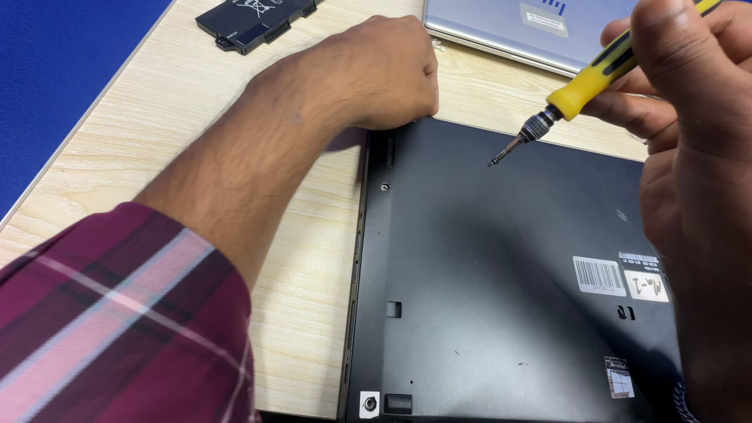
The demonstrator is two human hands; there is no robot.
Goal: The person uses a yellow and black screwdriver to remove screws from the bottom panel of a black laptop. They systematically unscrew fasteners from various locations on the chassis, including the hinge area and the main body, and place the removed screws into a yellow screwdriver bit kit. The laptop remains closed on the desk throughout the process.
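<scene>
A black laptop [486, 298] lies bottom side up on the wooden table [149, 133]. My left hand [376, 70] rests as a closed fist on the laptop's far left corner, holding it down. Above the far part of the black underside, my right hand [689, 94] grips a yellow-and-black screwdriver [580, 86] by its handle. The metal tip points down-left and hovers just over the panel. A small screw [385, 186] sits near the laptop's left edge.
A black flat battery pack [251, 19] lies at the far left of the table. A silver laptop [517, 23] lies at the back. Blue floor [55, 70] shows beyond the table's left edge. White stickers [599, 276] mark the black underside.
</scene>
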